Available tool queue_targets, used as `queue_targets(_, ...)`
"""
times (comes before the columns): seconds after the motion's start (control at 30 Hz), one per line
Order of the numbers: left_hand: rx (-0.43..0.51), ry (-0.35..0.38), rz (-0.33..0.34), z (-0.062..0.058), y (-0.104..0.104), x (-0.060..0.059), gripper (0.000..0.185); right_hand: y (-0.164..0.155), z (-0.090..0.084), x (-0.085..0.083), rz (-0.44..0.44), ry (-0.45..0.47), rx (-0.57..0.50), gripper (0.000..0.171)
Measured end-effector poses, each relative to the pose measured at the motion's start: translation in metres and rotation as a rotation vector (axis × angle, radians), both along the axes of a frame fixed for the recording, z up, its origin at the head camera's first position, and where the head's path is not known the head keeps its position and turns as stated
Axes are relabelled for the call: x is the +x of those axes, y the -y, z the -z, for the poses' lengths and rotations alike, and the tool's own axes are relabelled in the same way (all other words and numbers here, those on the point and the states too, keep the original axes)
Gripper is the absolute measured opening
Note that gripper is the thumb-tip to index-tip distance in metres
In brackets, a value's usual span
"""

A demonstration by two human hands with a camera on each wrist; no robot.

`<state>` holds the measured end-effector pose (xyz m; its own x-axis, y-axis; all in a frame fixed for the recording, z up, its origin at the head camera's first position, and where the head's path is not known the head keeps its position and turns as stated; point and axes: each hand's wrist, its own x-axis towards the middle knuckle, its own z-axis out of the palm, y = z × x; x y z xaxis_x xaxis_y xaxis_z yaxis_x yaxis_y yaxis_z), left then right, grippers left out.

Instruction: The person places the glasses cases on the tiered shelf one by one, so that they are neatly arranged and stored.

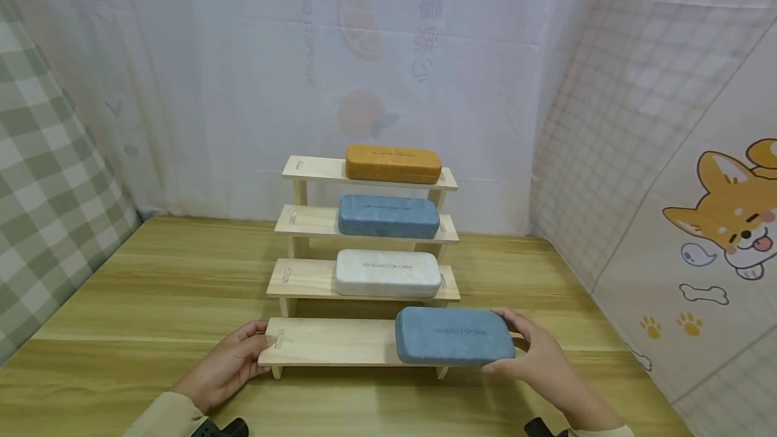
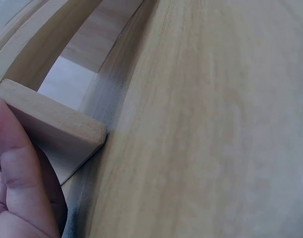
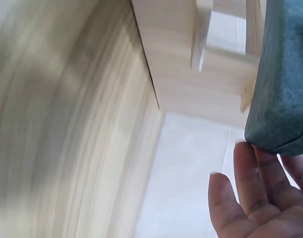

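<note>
Gripping the blue case [image 1: 454,336] on the bottom shelf [image 1: 328,341], right hand [image 1: 540,356] risked sliding it off the end while left hand [image 1: 227,363] clasped the shelf's other end.

The white case [image 1: 388,273], on the third step down in the middle of the frame, carries a small dark line that reads roughly "REFUELING FOR CHINA". The blue case [image 1: 388,216] on the step above bears the same line, fainter. The orange case [image 1: 393,164] on the top step has a similar line, too small to read. On the lowest blue case [image 1: 454,336], at lower centre, the print stands upside down and cannot be read. The backdrop curtain [image 1: 376,52] shows mirrored, washed-out lettering and characters, unreadable.
</note>
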<state>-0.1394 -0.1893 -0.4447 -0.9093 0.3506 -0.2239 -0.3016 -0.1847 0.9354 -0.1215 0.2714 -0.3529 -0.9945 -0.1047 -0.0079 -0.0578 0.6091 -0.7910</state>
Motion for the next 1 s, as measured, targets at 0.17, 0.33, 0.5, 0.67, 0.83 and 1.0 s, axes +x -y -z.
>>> queue_targets(0.17,-0.009,0.001,-0.005,0.000,0.001,0.000,0.056,0.020,0.004,-0.001,0.007,0.003,-0.041,0.085)
queue_targets(0.33,-0.011,0.000,-0.002,-0.001,0.001,0.000,0.055,0.032,0.012,-0.003,-0.005,-0.012,-0.070,0.085)
queue_targets(0.5,-0.008,-0.006,0.002,0.001,0.001,-0.001,0.053,0.045,0.014,-0.005,-0.008,-0.012,-0.087,0.085)
queue_targets(0.67,-0.017,-0.006,-0.002,-0.001,0.001,-0.001,0.053,0.056,0.017,-0.009,-0.019,-0.014,-0.082,0.084)
queue_targets(0.83,-0.023,-0.004,0.001,-0.001,0.000,-0.001,0.059,0.066,0.020,-0.012,0.001,0.011,-0.069,0.088)
queue_targets(1.0,-0.018,-0.006,0.001,0.000,0.000,0.000,0.059,0.076,0.021,-0.014,0.025,0.020,-0.065,0.088)
